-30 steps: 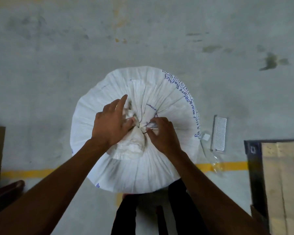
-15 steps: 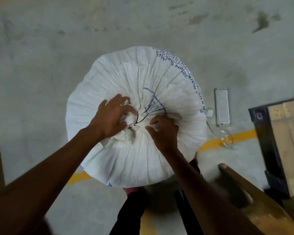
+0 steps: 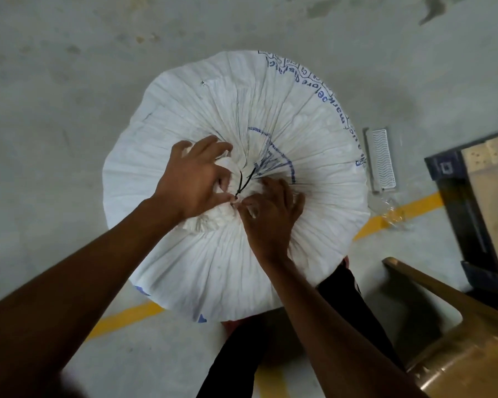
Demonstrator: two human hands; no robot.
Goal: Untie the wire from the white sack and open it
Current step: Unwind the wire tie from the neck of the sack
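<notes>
We see the white sack point(image 3: 233, 116) tied shut by the wire point(image 3: 245, 182); left hand point(image 3: 193, 179) gripping its gathered neck, right hand point(image 3: 268, 216) pinching the wire.

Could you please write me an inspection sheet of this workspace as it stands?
Surface: grey concrete floor, stained, with a yellow line.
Job's things: white sack upright, neck gathered; dark wire still twisted at the neck.
Clutter: white ribbed strip and clear wrapper beside the sack.
Grips: left hand holds the bunched neck; right hand pinches at the wire's base.
Cables: nothing seen.
Surroundings: wooden pallet and brown chair at right.
</notes>
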